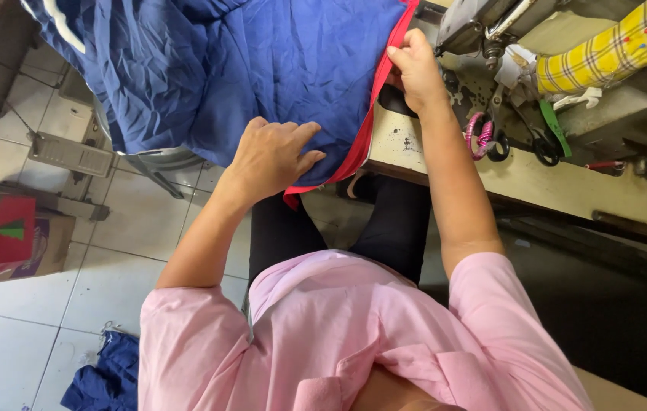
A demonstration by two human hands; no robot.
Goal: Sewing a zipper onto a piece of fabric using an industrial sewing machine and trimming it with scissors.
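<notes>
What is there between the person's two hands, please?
In the head view, blue fabric with its red trim spans between the left hand and right hand.

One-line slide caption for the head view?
Left hand flat on blue fabric; right hand pinches its red trim at the sewing table.

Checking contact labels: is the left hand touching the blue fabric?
Touching. The head view shows the left hand lying palm-down, fingers spread, flat on the blue fabric, with no gap visible. The right hand pinches the red trim.
</notes>
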